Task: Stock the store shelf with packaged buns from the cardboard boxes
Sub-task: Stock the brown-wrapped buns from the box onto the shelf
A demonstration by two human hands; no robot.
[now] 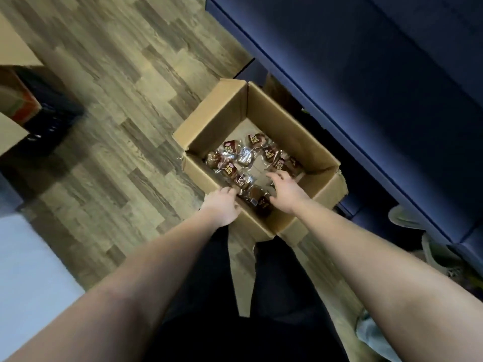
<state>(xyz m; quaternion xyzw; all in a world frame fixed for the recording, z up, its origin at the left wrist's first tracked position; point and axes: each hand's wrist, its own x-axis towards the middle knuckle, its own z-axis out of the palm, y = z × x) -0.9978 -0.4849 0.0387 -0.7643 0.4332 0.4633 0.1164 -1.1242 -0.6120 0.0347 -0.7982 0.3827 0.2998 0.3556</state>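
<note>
the packaged buns [230, 148] lay loose on the bottom of the open cardboard box [283, 121], under and just beyond the spread, empty fingers of the right hand [285, 192] inside the box. the left hand [222, 205] sat at the box's near rim, its fingertips hidden and its grip unclear. the packet print was blurred. the packets lay flat, pointing every way.

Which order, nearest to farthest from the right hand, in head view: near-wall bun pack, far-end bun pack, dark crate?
1. Near-wall bun pack, just left of the right hand.
2. Far-end bun pack, deeper in the cardboard box.
3. Dark crate, far left on the floor.
</note>
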